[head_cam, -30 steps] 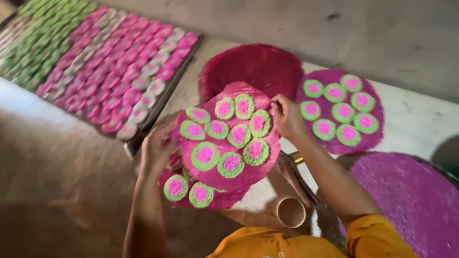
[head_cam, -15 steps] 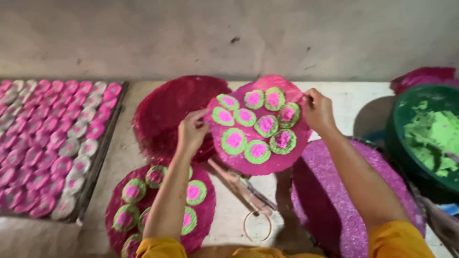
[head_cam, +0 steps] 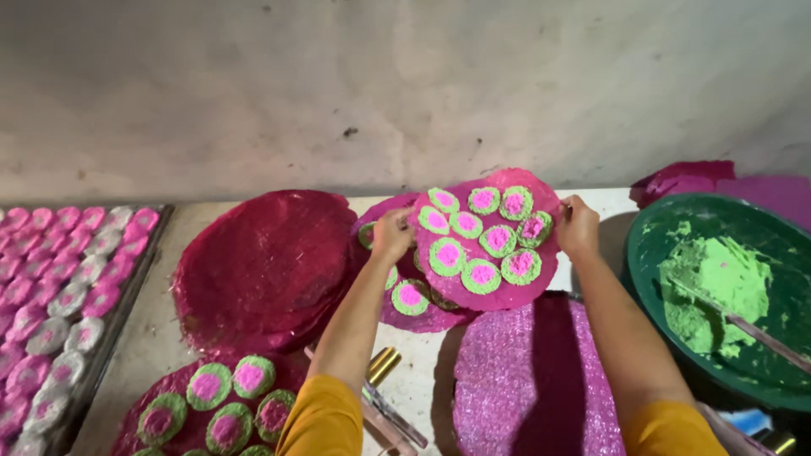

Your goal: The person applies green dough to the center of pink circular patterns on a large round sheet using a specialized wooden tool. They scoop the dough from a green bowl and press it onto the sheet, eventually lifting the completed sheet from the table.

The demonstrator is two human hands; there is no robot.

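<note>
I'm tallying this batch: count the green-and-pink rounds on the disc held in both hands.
9 on the pink disc held by the left hand and right hand: three along the top edge, four across the middle, two at the bottom. Rounds on the disc beneath aren't counted.

Tilted magenta disc (head_cam: 494, 241) bearing green-rimmed pink rounds, seemingly above another disc.

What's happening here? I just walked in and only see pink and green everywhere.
A person holds a round pink disc loaded with green-and-pink pieces, left hand on its left edge, right hand on its right edge, above another loaded disc. A stack of bare dark pink discs lies to the left, a tray of pink and white pieces beyond it, and a green basin of green paste sits at right.
</note>
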